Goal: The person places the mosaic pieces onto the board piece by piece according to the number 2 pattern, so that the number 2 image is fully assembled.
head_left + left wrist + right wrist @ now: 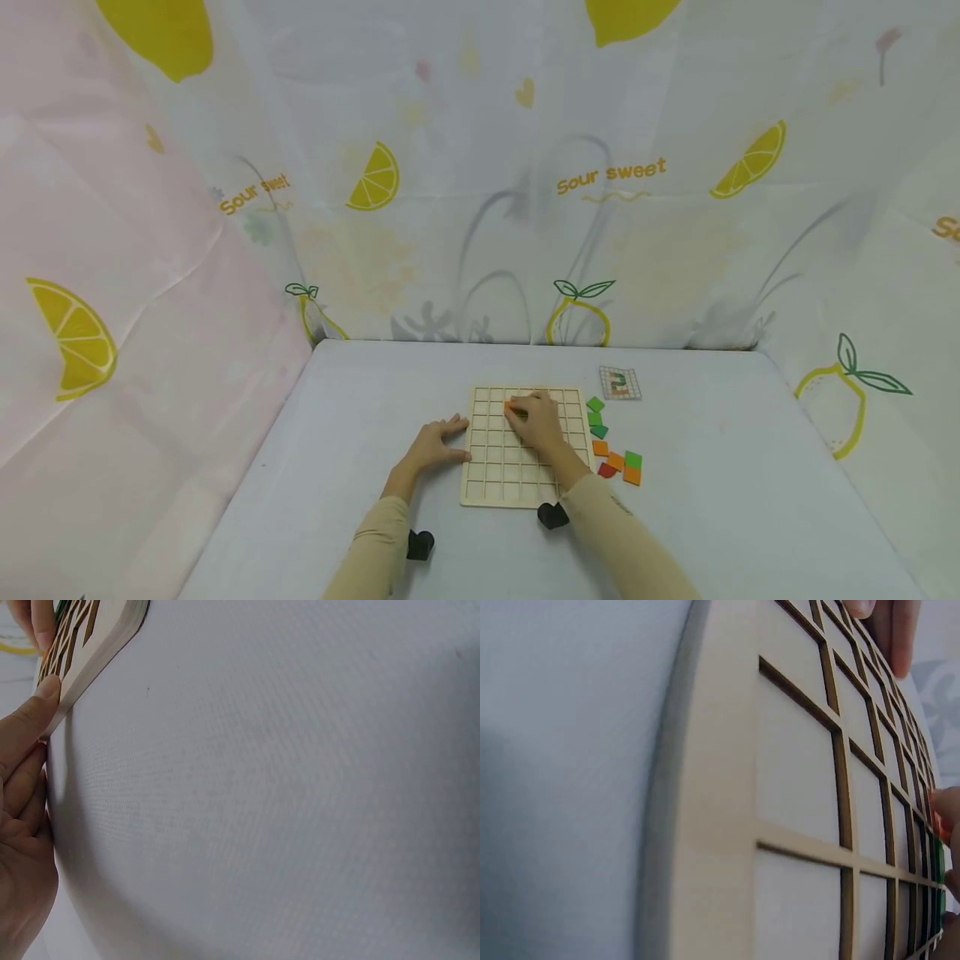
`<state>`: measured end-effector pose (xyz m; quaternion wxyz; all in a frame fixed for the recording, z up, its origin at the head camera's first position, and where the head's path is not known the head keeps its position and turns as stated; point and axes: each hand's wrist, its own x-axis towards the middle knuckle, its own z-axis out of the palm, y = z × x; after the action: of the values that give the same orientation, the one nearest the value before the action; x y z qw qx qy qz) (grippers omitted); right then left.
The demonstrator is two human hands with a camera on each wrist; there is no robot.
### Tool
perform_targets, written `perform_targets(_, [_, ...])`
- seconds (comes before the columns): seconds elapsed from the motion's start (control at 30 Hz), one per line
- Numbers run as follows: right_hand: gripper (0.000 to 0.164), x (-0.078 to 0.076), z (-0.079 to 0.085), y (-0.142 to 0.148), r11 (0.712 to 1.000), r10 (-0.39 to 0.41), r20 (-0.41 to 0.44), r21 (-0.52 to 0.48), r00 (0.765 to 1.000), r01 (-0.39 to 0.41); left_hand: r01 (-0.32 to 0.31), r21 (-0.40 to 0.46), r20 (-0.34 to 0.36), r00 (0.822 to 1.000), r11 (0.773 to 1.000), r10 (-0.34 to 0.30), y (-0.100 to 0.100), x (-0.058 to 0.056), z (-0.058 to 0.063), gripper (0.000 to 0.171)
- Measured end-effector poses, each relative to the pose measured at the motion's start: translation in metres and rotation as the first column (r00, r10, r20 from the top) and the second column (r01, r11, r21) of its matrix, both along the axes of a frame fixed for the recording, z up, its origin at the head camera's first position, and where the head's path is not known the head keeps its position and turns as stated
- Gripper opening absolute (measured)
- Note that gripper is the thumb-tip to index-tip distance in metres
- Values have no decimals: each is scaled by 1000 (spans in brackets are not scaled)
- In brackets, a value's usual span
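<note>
A pale wooden grid board (pixel 495 479) lies on the white table. My left hand (pixel 433 443) touches its left edge, thumb and index finger spread apart; in the left wrist view the thumb (pixel 31 712) rests on the board's rim. Over the upper middle of the grid, my right hand (pixel 538 421) pinches a small orange tile (pixel 507 407) between its fingertips. At the right border of the right wrist view, that orange tile (pixel 938 819) shows with something green (pixel 939 859) beside it. My right hand and forearm cover part of the grid.
Beside the board's right edge lie several loose tiles: green ones (pixel 595 418), orange ones (pixel 615 461) and a red one with a curved side (pixel 607 471). A small pattern card (pixel 630 385) lies beyond them. Patterned cloth (pixel 465 233) hangs behind the table.
</note>
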<state>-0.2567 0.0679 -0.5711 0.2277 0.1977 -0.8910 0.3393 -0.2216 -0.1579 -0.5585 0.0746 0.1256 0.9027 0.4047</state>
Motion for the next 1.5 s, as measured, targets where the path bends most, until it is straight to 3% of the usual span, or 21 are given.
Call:
perform_targets(0.1, [14, 5, -2, 10, 997, 19, -56, -75, 998, -23, 0, -9, -10, 1000, 1000, 0, 0, 0, 1, 66])
perform_targets(0.33, [19, 20, 0, 54, 981, -47, -132, -191, 990, 21, -3, 5, -11, 1000, 1000, 3, 0, 1, 4, 66])
perform_targets(0.53, [24, 37, -1, 103, 971, -137, -3, -197, 991, 134, 2, 7, -5, 1000, 1000, -2, 1, 1, 3, 66])
perform_targets(0.73, [31, 55, -5, 133, 947, -278, 148, -126, 949, 297, -10, 4, 0, 1000, 1000, 10, 1, 1, 5, 66])
perform_targets(0.87, [32, 67, -6, 139, 931, -309, 234, -122, 922, 343, 10, -4, -14, 1000, 1000, -10, 0, 0, 4, 66])
perform_targets(1.13, [30, 80, -6, 142, 932, -277, 271, -156, 922, 326, 15, -12, -14, 1000, 1000, -15, 1, 1, 3, 66])
perform_targets(1.37, [33, 84, -9, 143, 942, -230, 238, -188, 944, 277, 9, -3, -13, 1000, 1000, -9, 1, 1, 3, 66])
perform_targets(1.5, [36, 86, -10, 145, 950, -213, 253, -172, 944, 260, 6, -3, -9, 1000, 1000, -6, 1, 1, 2, 66])
